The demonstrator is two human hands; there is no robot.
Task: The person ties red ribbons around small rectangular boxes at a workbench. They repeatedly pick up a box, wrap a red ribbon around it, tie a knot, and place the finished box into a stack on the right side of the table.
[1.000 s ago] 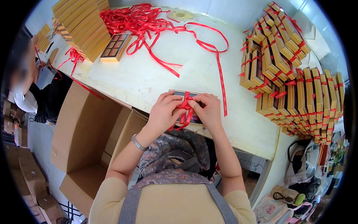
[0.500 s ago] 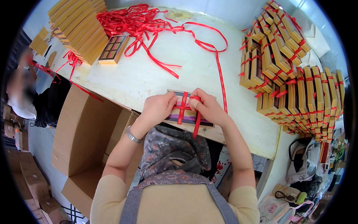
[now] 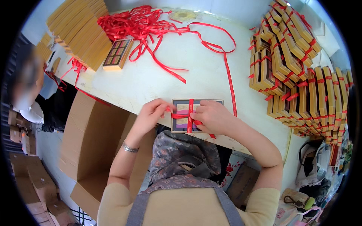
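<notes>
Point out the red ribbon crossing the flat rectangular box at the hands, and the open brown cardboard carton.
Red ribbon (image 3: 190, 109): head view, on its front-to-back strip.
Open brown cardboard carton (image 3: 77, 136): head view, on its left panel.

I can see a satiny sheen on the red ribbon (image 3: 190, 108) across the smooth, flat gift box (image 3: 181, 125), matching the tangled ribbon heap (image 3: 132, 24) at eleven o'clock. The open carton (image 3: 85, 135) at eight is matt cardboard; the wristband (image 3: 131, 147) is shiny metal (the floral apron (image 3: 177, 154), dull cloth).
</notes>
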